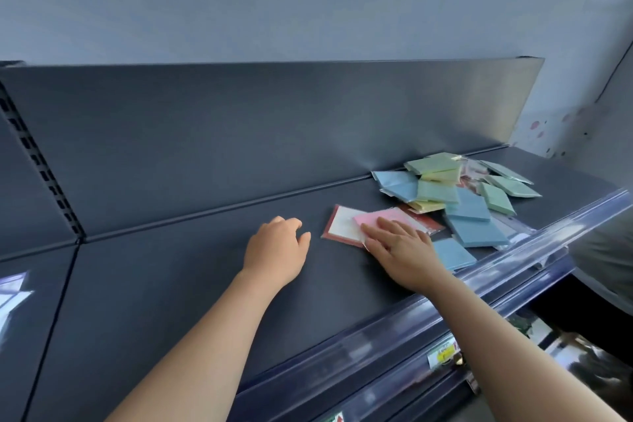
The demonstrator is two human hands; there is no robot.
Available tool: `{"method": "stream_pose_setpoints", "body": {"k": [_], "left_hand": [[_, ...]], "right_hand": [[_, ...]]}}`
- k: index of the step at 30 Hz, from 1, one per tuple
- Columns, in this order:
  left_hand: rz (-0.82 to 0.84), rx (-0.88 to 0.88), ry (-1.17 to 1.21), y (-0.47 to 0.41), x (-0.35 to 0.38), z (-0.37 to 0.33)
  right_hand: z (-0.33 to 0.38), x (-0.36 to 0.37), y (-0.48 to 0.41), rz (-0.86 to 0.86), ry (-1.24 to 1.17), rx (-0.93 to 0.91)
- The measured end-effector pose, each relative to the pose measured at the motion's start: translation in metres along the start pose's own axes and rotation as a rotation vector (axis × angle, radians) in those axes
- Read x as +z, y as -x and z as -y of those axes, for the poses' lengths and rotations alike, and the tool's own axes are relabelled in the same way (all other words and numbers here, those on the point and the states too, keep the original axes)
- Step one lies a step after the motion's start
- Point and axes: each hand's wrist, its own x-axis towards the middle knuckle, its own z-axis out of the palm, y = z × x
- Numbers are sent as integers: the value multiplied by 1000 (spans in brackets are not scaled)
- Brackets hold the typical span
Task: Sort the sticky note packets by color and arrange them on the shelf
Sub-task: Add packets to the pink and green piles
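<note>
Pink packet (385,216) flat beneath straight-fingered right hand (402,250), long axis along shelf (191,284) toward pile (455,188); left hand (275,247) loosely curled, empty.

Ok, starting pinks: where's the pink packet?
Head view: the pink packet lies right of centre on the shelf, under the right hand, atop a red-edged packet.

A dark grey shelf (171,301) bears a loose heap of blue, green, yellow and pink packets (438,190).

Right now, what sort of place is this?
Probably a shop aisle: a dark metal display shelf with a slotted upright, a clear price-tag rail along its front edge, and wrapped sticky note packets heaped on it.
</note>
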Motion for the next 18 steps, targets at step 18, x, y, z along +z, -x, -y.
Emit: {"method": "stream_pose_setpoints", "body": {"k": [18], "left_hand": [[203, -180, -111, -5, -3, 2]], "right_hand": [[-9, 16, -31, -98, -129, -113]]}}
